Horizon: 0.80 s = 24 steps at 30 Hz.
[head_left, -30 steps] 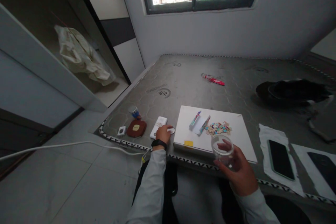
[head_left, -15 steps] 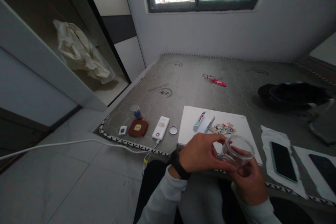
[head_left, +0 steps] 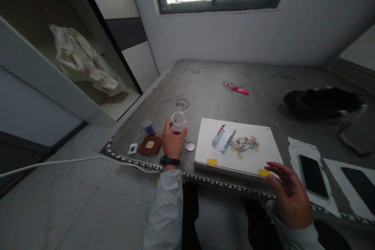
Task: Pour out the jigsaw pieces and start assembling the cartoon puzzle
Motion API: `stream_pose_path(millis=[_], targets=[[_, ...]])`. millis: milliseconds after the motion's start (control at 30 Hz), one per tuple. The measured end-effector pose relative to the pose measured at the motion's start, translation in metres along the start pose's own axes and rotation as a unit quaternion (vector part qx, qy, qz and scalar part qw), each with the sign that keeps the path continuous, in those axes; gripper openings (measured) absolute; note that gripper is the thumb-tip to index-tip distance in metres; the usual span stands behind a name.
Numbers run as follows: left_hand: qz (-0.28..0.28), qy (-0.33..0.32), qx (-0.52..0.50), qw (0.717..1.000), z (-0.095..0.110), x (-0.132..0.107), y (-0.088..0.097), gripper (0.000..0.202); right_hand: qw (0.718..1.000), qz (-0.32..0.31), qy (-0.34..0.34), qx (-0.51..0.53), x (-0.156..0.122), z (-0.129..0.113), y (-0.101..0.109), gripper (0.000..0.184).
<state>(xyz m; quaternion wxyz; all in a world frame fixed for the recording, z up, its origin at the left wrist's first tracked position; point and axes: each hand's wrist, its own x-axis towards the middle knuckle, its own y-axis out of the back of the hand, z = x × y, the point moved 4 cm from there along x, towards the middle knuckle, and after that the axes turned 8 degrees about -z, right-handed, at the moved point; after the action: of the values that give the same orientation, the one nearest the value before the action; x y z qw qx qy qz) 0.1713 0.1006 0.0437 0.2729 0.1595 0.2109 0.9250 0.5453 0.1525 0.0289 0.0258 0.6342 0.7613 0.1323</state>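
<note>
My left hand (head_left: 173, 140) is wrapped round a clear glass cup (head_left: 179, 119) at the left, over the spot where a white power bank lies mostly hidden. Whether the cup rests on the mat or hangs above it I cannot tell. Right of that hand lies a small round lid-like disc (head_left: 190, 146). My right hand (head_left: 288, 187) is empty, its fingers apart, near the front right corner of a white box (head_left: 231, 164). On the box are a pile of small jigsaw pieces (head_left: 245, 145) and an opened, printed carton (head_left: 224, 140).
Left of the cup sit a blue can (head_left: 148, 127), a brown case (head_left: 150, 146) and a small white gadget (head_left: 133, 149). A phone (head_left: 313, 175) lies on white cloth at right. A black bag (head_left: 325, 103) and a red wrapper (head_left: 237, 88) lie farther back on the mat.
The glass cup has moved from between both hands at the box's front to the far left in my left hand. My right hand has let go of it and stays at the right.
</note>
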Motion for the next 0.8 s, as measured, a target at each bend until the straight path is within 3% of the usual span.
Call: stream_pose_path(millis=[67,167,267,400,600,800], targets=[[-0.029,0.026,0.042,0.998,-0.028,0.007,-0.02,0.049,0.999,0.032,0.004,-0.008,0.004,0.004,0.011,0.04],[-0.076,0.03,0.053,0.995,-0.053,0.009,-0.053,0.048,0.998,0.067,0.002,-0.016,0.007,0.007,0.021,0.037],[-0.111,0.028,0.067,0.991,-0.063,0.009,-0.08,0.051,0.997,0.078,-0.012,-0.025,0.008,0.01,0.024,0.034],[-0.137,0.046,0.097,0.985,-0.072,0.015,-0.099,0.049,0.997,0.069,-0.013,-0.023,0.008,0.017,0.026,0.034],[-0.158,0.046,0.135,0.977,-0.075,0.014,-0.106,0.042,0.997,0.076,-0.01,-0.031,0.011,0.023,0.038,0.033],[-0.145,0.023,0.163,0.976,-0.06,0.006,-0.087,0.058,0.997,0.077,-0.025,-0.019,0.015,0.029,0.048,0.035]])
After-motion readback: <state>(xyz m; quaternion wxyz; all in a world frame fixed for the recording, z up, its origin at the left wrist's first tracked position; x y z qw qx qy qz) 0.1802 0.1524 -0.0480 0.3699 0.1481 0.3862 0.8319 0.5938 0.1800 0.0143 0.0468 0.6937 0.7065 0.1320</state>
